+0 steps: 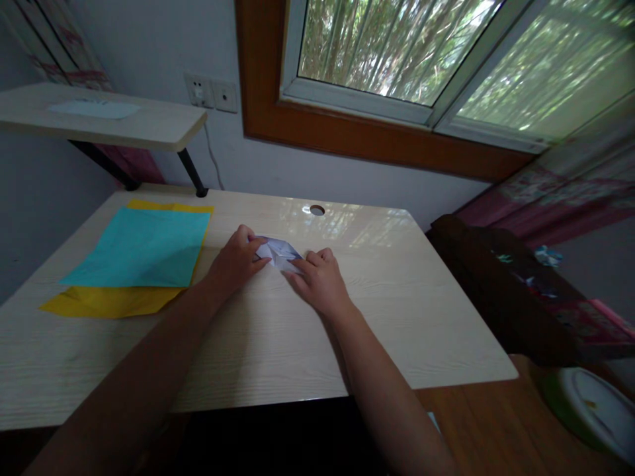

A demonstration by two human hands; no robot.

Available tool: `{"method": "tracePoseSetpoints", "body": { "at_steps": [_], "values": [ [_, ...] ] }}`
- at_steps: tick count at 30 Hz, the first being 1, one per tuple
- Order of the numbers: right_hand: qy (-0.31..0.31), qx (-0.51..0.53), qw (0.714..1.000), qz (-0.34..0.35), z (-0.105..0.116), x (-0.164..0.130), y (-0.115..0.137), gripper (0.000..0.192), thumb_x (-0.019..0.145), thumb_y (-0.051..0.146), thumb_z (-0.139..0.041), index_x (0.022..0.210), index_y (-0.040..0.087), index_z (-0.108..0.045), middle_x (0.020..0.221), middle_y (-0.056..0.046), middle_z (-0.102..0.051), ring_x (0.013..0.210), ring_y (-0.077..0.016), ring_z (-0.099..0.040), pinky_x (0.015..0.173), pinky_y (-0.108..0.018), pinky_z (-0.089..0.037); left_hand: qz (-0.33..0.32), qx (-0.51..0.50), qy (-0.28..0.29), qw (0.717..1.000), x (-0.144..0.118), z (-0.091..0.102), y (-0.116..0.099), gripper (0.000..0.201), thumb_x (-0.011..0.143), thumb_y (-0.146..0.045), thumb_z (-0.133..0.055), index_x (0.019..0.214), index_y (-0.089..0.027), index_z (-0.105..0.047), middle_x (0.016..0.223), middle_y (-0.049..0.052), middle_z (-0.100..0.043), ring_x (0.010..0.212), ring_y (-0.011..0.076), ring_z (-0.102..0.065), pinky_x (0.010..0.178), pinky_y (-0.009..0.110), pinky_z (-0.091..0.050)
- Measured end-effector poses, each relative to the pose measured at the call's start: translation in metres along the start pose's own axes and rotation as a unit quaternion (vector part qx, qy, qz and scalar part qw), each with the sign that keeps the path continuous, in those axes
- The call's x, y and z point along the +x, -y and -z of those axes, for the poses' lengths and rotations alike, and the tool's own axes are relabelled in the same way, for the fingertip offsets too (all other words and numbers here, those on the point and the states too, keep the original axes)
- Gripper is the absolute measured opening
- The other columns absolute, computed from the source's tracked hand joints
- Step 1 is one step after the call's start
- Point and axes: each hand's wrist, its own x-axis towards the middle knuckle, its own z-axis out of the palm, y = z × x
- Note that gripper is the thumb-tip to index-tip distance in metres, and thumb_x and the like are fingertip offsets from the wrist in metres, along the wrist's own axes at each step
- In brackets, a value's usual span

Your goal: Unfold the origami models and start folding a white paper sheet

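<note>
A small folded piece of pale lilac paper (279,252) lies on the light wooden desk (377,311), near its middle. My left hand (237,260) presses on the paper's left side with fingers curled over its edge. My right hand (320,282) rests on the paper's right lower corner, fingertips flat on it. Both forearms reach in from the near edge of the desk.
A cyan sheet (141,248) lies on a yellow sheet (106,301) at the desk's left. A raised shelf (149,125) stands at the back left. A cable hole (317,210) is at the back. A dark seat (501,291) and a green-rimmed lid (590,406) are to the right.
</note>
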Motion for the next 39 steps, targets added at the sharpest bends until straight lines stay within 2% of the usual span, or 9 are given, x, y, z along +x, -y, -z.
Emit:
{"method": "tracePoseSetpoints", "body": {
  "at_steps": [5,9,14,17,22,31,33,37,39],
  "values": [
    [0.005,0.001,1.0,0.009,-0.001,0.001,0.006,0.013,0.093,0.032,-0.065,0.098,0.027,-0.076,0.087,-0.008,-0.065,0.085,-0.0242,-0.047,0.082,-0.045,-0.04,0.039,0.033,-0.016,0.999,0.0,0.009,-0.01,0.031,0.095,-0.033,-0.054,0.121,-0.022,-0.067,0.11,0.009,-0.046,0.095,0.0238,-0.055,0.08,0.037,-0.054],
    [0.019,0.01,0.999,0.036,-0.001,0.0,0.006,0.012,0.093,0.027,-0.064,0.095,0.027,-0.076,0.088,-0.006,-0.068,0.093,-0.0259,-0.05,0.086,-0.046,-0.041,0.04,0.038,-0.066,0.996,0.002,0.013,-0.011,0.028,0.097,-0.027,-0.049,0.11,-0.021,-0.073,0.109,0.01,-0.047,0.097,0.025,-0.053,0.092,0.042,-0.05],
    [0.032,0.053,0.996,0.064,0.0,0.002,0.008,0.014,0.094,0.023,-0.062,0.097,0.028,-0.074,0.097,-0.003,-0.075,0.103,-0.0265,-0.055,0.101,-0.052,-0.039,0.009,0.021,-0.089,0.996,0.002,0.009,-0.009,0.027,0.095,-0.027,-0.054,0.117,-0.021,-0.069,0.127,0.012,-0.048,0.11,0.027,-0.051,0.104,0.046,-0.046],
    [0.028,0.062,0.995,0.079,0.0,0.002,0.01,0.016,0.093,0.022,-0.063,0.103,0.029,-0.074,0.102,-0.001,-0.076,0.109,-0.0267,-0.058,0.11,-0.056,-0.033,0.015,-0.034,-0.077,0.996,0.001,0.004,-0.007,0.029,0.095,-0.03,-0.055,0.122,-0.022,-0.064,0.124,0.01,-0.051,0.115,0.0254,-0.053,0.106,0.044,-0.046],
    [0.009,0.043,0.995,0.093,-0.002,0.0,0.011,0.017,0.092,0.02,-0.065,0.103,0.029,-0.075,0.108,0.0,-0.077,0.114,-0.0257,-0.059,0.116,-0.054,-0.028,0.083,-0.153,-0.083,0.981,0.002,-0.007,-0.002,0.039,0.088,-0.03,-0.064,0.125,-0.022,-0.057,0.12,0.008,-0.052,0.108,0.0228,-0.058,0.087,0.035,-0.057],
    [-0.004,0.075,0.994,0.081,0.003,0.001,0.008,0.016,0.095,0.023,-0.062,0.105,0.027,-0.074,0.107,-0.003,-0.077,0.113,-0.0234,-0.064,0.112,-0.049,-0.038,0.147,-0.29,-0.113,0.939,0.005,-0.019,0.009,0.065,0.085,-0.033,-0.068,0.143,-0.021,-0.041,0.125,0.011,-0.056,0.102,0.0223,-0.062,0.079,0.035,-0.056],
    [-0.018,0.098,0.993,0.06,0.004,0.001,0.004,0.017,0.096,0.024,-0.061,0.107,0.025,-0.074,0.107,-0.004,-0.078,0.113,-0.0224,-0.065,0.11,-0.047,-0.041,0.152,-0.303,-0.124,0.933,0.006,-0.014,0.01,0.06,0.086,-0.032,-0.066,0.141,-0.021,-0.044,0.123,0.011,-0.058,0.103,0.0225,-0.062,0.08,0.035,-0.056],
    [-0.045,0.126,0.991,0.016,0.003,-0.001,-0.003,0.018,0.099,0.025,-0.057,0.107,0.025,-0.073,0.108,-0.004,-0.077,0.109,-0.021,-0.069,0.108,-0.044,-0.044,0.116,-0.275,-0.163,0.94,0.008,0.003,0.008,0.025,0.089,-0.036,-0.062,0.109,-0.021,-0.067,0.124,0.009,-0.059,0.117,0.0249,-0.058,0.092,0.038,-0.053],
    [-0.069,0.141,0.988,-0.011,0.003,-0.003,-0.005,0.018,0.099,0.027,-0.057,0.104,0.025,-0.074,0.106,-0.005,-0.077,0.103,-0.021,-0.07,0.106,-0.042,-0.047,0.11,-0.287,-0.173,0.936,0.009,0.008,0.007,0.021,0.09,-0.038,-0.062,0.101,-0.022,-0.07,0.123,0.008,-0.059,0.121,0.0251,-0.055,0.097,0.039,-0.052]
  ]
}}
